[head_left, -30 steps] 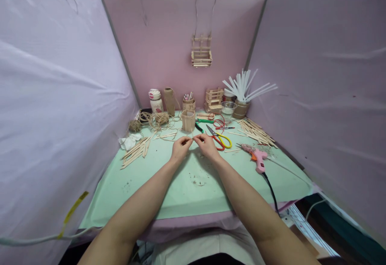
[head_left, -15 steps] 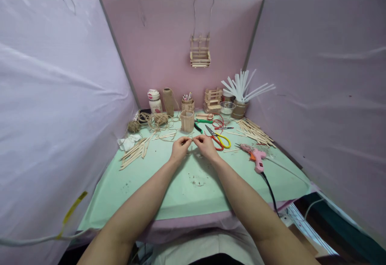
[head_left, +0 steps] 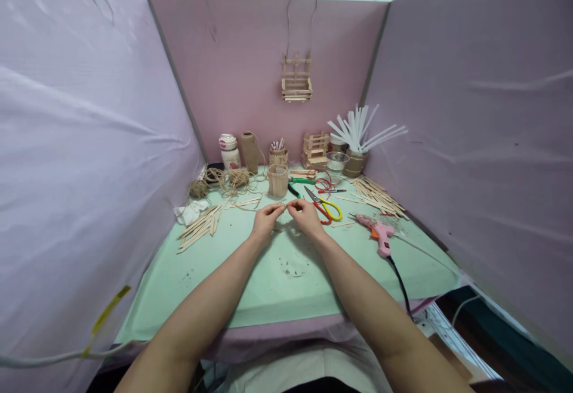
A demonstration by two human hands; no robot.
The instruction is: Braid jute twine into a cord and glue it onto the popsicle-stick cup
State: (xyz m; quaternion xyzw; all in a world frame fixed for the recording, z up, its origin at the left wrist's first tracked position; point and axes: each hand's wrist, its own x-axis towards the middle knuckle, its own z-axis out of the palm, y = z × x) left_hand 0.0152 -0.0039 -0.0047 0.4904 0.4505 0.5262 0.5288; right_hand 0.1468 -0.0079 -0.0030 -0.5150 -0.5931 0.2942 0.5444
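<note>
My left hand (head_left: pixel 267 221) and my right hand (head_left: pixel 305 217) meet over the middle of the table, fingertips nearly touching. Both pinch a thin tan strand of twine (head_left: pixel 279 229), a bit of which hangs below the left fingers. Most of the strand is hidden by the fingers. Just beyond them stands a small cup made of wooden sticks (head_left: pixel 278 180). Scissors (head_left: pixel 323 204) with one red and one yellow handle lie right beside my right hand. Green-handled pliers (head_left: pixel 301 182) rest behind, past the cup.
A pink glue gun (head_left: pixel 380 232) lies at right, its black cord running off the front edge. Wooden sticks (head_left: pixel 199 229) are spread at left, more sticks (head_left: pixel 380 196) at right. Tangled twine (head_left: pixel 230 179), a clear water cup (head_left: pixel 336 166) and a jar of white strips (head_left: pixel 356 160) stand behind.
Both hands stay almost in place, still pinching. The twine below the left fingers has shifted and shows as a small curve. The view has tilted very slightly.
</note>
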